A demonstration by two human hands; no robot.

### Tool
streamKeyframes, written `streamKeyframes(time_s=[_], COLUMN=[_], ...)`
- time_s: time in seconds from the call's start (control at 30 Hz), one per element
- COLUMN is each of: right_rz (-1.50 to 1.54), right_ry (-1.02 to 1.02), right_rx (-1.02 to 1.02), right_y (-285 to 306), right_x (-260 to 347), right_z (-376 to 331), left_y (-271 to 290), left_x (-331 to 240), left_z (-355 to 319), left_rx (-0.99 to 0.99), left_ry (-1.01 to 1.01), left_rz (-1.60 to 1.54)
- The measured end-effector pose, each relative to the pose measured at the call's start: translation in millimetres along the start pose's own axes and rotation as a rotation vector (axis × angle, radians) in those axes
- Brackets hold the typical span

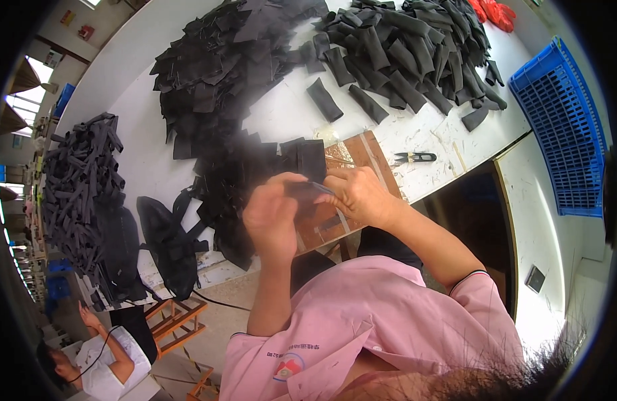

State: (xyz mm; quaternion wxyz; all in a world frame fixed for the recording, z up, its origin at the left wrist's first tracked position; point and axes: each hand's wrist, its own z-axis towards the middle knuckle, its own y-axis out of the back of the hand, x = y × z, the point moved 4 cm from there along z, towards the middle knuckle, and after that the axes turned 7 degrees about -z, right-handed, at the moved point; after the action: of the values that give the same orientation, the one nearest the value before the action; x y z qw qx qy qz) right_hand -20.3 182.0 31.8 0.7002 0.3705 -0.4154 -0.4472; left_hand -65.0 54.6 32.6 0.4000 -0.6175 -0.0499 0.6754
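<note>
In front of my chest, a small piece of black fabric (304, 194) stretches between my two hands, above a brown wooden board (377, 159) at the table's near edge. My left hand (274, 212), somewhat blurred, is closed on the left side of the piece. At its right end, my right hand (356, 192) pinches the fabric with curled fingers. A large heap of flat black fabric pieces (208, 73) runs from the far left down beside my left hand. Farther right lies a pile of rolled black fabric tubes (402, 57).
Dark thread snips (415, 158) lie right of the board on the white table (449, 150). A blue plastic crate (562, 120) stands at the right. Narrow black strips (81, 180) and a black bag-like item (163, 240) are at the left. Another person (114, 354) sits lower left, near an orange-brown stool (178, 324).
</note>
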Motion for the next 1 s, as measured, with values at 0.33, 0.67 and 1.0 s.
streamKeyframes(time_s=[0.33, 0.67, 1.0], right_rz=[0.498, 0.285, 0.408], right_ry=[-0.073, -0.054, -0.059], right_rx=[-0.082, 0.023, 0.071], right_y=[-7, 9, -1], right_x=[-10, -5, -1], right_z=[-9, 2, 1], left_y=[-28, -6, 8], left_x=[-2, -16, -3], left_z=[27, 13, 15], left_rx=[0.329, -0.031, 0.088], left_ry=[0.182, -0.088, -0.063], left_rz=[0.702, -0.248, -0.004])
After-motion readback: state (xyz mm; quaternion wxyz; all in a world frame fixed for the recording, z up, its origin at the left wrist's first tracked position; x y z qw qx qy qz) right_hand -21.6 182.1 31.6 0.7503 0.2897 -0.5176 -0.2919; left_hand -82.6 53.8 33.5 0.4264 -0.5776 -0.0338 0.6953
